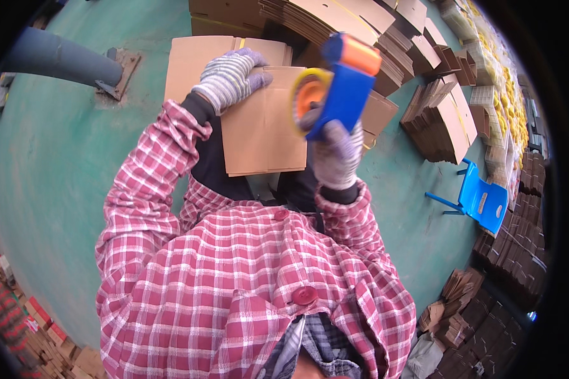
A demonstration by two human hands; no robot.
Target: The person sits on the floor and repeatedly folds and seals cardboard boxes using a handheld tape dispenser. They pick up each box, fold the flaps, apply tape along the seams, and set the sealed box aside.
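Note:
My right hand [339,156], in a striped knit work glove, grips a blue tape gun [348,94] with an orange front end. A roll of yellow-edged tape [296,102] sits on its orange hub, beside my fingers. The tape gun is slightly blurred and hangs over the right side of a folded cardboard carton [265,128]. On that carton's upper left edge rests my left hand [234,78], gloved the same way, its thumb along the top. The carton lies flat in front of my legs. Behind it is a stack of flat cardboard [189,61] with a yellow strap.
Strapped stacks of flattened cartons [327,19] lie ahead, and another bundle [441,118] stands to the right. A blue plastic chair [486,199] is at the right. A grey metal post [66,57] is bolted to the green floor [52,189] at left.

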